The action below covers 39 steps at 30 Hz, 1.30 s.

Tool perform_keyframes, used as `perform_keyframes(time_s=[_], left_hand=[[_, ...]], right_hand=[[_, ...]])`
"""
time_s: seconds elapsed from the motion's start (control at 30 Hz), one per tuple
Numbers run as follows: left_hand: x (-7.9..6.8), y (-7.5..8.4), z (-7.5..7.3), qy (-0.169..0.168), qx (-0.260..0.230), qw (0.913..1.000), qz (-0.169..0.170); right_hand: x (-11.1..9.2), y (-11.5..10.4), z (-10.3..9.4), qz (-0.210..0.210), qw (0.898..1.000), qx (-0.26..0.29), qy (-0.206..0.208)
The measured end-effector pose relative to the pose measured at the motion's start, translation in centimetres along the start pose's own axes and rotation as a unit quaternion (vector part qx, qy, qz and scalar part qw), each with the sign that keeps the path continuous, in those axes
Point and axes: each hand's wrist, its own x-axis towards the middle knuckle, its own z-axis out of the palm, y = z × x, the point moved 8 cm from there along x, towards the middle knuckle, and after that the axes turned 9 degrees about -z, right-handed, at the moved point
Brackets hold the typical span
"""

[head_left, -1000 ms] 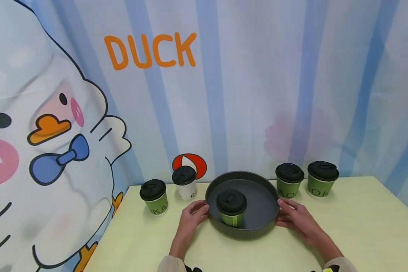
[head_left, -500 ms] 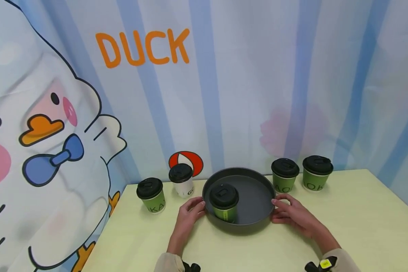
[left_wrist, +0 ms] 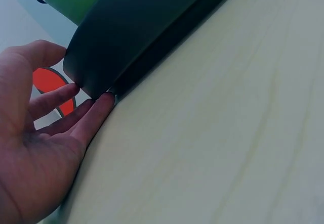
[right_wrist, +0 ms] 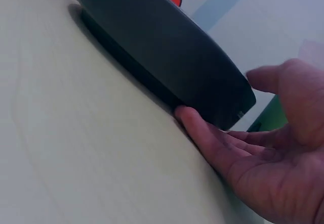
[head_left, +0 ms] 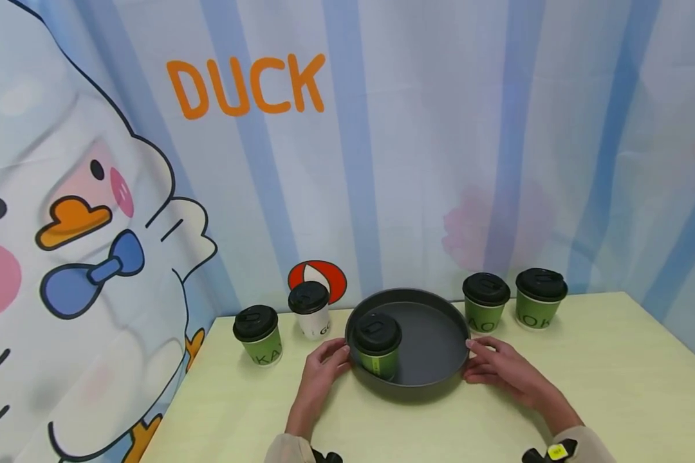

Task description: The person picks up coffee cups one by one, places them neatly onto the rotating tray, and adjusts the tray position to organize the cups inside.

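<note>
A round dark grey pan [head_left: 434, 347] is at the middle of the table, between both hands. Inside it, at the left wall, stands a green paper cup with a black lid [head_left: 378, 350]. My left hand [head_left: 318, 379] holds the pan's left side, thumb at the wall and fingertips at the bottom edge. My right hand [head_left: 512, 376] holds the opposite side likewise, with its fingers [right_wrist: 202, 133] at the lower edge in the right wrist view. A dark band shows beneath the pan [left_wrist: 131, 37] in the left wrist view; whether it touches the table everywhere, I cannot tell.
On the left stand a green lidded cup [head_left: 259, 334] and a white lidded cup [head_left: 311, 310]. Two green lidded cups [head_left: 484, 302] [head_left: 540, 298] are at the back right, one close to the pan's rim. A printed curtain [head_left: 405, 161] hangs behind the table [head_left: 614, 373].
The cup inside the pan has shifted left, towards the pan's left wall. Both hands keep their hold on the pan. The head view has swung slightly; the other cups stand where they were.
</note>
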Motion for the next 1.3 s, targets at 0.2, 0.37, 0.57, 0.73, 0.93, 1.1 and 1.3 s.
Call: perform_keyframes(time_s=[0.2, 0.37, 0.57, 0.73, 0.93, 1.1, 1.3], left_hand=[[-0.10, -0.03, 0.18, 0.000, -0.006, 1.0000, 0.001], [-0.08, -0.12, 0.23, -0.002, -0.007, 1.0000, 0.002], [-0.22, -0.01, -0.08, 0.000, -0.005, 1.0000, 0.004], [-0.04, 0.09, -0.01, -0.003, -0.008, 1.0000, 0.005], [0.14, -0.06, 0.47, -0.008, 0.001, 1.0000, -0.005], [0.35, 0.00, 0.23, -0.002, 0.001, 1.0000, -0.001], [0.36, -0.21, 0.03, -0.001, 0.003, 1.0000, -0.001]], right_hand=[[0.17, 0.03, 0.00, -0.015, 1.000, -0.009, 0.013], [0.02, 0.16, 0.21, -0.018, 0.999, -0.015, -0.039], [0.19, 0.25, 0.49, -0.011, 1.000, -0.007, -0.024], [0.33, 0.08, 0.29, -0.015, 1.000, -0.016, -0.020], [-0.10, -0.18, -0.26, -0.014, 0.999, -0.022, -0.043], [0.35, -0.35, -0.25, -0.022, 0.999, -0.032, -0.007], [0.26, -0.21, -0.03, -0.015, 0.998, -0.040, -0.036]])
